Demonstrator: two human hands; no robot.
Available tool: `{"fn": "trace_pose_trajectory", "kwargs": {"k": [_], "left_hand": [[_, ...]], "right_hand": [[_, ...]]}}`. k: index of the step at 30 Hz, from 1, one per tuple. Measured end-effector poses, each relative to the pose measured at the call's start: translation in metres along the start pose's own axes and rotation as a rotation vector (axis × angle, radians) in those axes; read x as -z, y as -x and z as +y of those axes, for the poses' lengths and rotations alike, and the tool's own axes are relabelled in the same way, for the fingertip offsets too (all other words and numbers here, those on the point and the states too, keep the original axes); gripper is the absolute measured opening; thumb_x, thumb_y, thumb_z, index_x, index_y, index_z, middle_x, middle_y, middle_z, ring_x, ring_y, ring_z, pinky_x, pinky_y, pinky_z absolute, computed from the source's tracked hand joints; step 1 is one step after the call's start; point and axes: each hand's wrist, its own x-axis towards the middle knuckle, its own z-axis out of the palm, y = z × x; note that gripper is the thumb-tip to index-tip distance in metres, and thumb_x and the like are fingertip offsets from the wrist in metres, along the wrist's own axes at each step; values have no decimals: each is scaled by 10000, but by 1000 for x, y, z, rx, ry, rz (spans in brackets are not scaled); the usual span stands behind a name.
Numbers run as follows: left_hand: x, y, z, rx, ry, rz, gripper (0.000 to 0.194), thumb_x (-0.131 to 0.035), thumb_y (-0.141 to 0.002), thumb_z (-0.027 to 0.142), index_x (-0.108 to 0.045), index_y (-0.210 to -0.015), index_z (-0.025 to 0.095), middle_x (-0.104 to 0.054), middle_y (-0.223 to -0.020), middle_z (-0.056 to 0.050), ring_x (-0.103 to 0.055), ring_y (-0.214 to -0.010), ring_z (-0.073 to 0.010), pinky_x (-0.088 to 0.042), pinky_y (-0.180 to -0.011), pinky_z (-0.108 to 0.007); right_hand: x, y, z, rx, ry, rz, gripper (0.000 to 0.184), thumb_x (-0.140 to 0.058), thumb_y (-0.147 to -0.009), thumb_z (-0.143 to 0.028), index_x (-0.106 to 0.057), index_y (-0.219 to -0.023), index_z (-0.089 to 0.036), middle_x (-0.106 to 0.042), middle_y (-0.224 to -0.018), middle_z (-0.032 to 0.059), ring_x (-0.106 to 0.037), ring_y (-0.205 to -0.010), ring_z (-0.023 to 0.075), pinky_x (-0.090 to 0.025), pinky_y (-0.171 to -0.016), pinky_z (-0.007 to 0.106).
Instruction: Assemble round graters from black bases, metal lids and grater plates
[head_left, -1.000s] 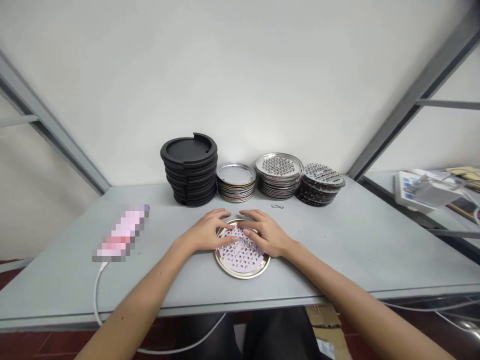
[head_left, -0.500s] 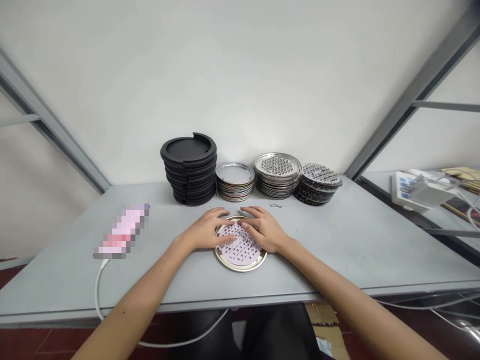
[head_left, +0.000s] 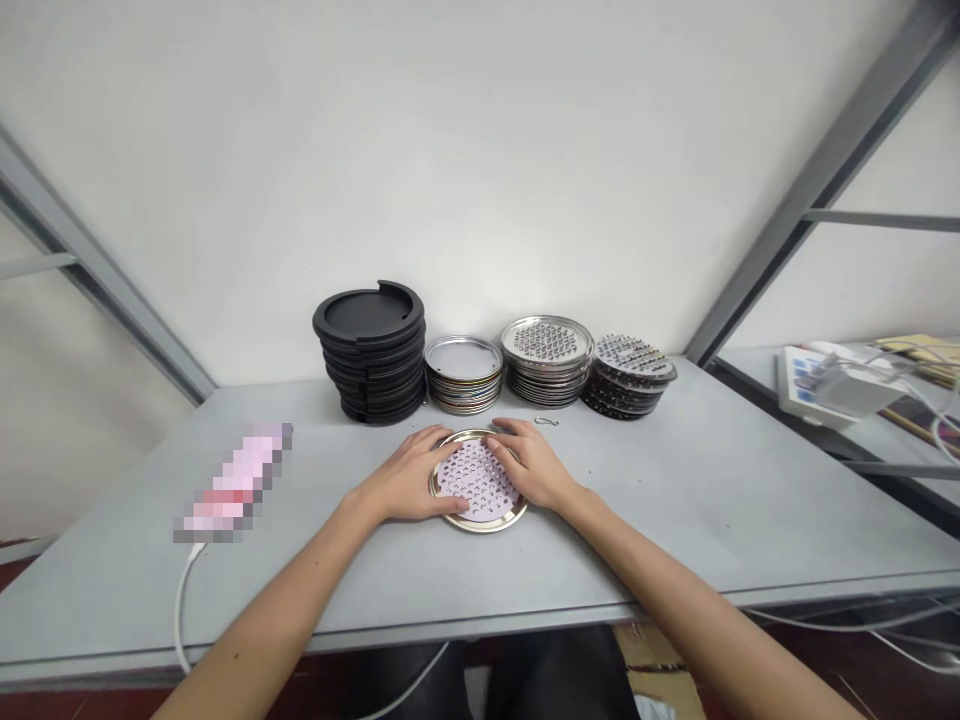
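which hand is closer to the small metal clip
Right. The right hand is just in front of the metal clip; the left hand is farther left, at the round tray's left edge.

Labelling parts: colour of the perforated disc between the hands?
Perforated disc: pale lilac, best seen in head view.

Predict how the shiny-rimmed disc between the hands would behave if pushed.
The shiny-rimmed disc would probably slide rather than tip, lying flat on the table. Its metallic shine suggests stiffness; its many holes hint at lightness.

Lilac perforated disc point(head_left: 482, 484) framed by shiny metal rim point(head_left: 485, 526), flat on grey tabletop point(head_left: 420, 575)
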Motion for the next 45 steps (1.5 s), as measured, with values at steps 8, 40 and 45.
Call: {"fn": "trace_pose_trajectory", "kwargs": {"k": [8,40,45], "left_hand": [[-1,0,-2,-5,9,25,870,-710,-683,642,-459,-1411,237,-391,-1477,-137,-319,-1376,-359,-287,-1136,-515],[-3,2,-13,14,26,5,831,-661,-734,649,-428,-1434,266,-337,-1523,-118,-292,-1403,-358,-277,-1141,-524],[-3,2,-12,-7,31,30,810,-681,-727,628,-461,-1411,256,-375,-1503,-116,-315,-1390,-363,-292,-1135,-530]], "right_hand": [[5,5,2,50,-105,136,305,-453,-948,-348,-697,-1056,-200,-636,-1170,120,-575,-1117,258,-463,-984,441],[125,-79,27,-125,205,163,163,-623,-766,-184,-768,-834,-213,-745,-917,36,-677,-860,225,-510,-772,325],[125,-78,31,45,210,404,170,-604,-831,-231,-767,-873,-215,-718,-925,58,-661,-811,223,-515,-770,371]]}}
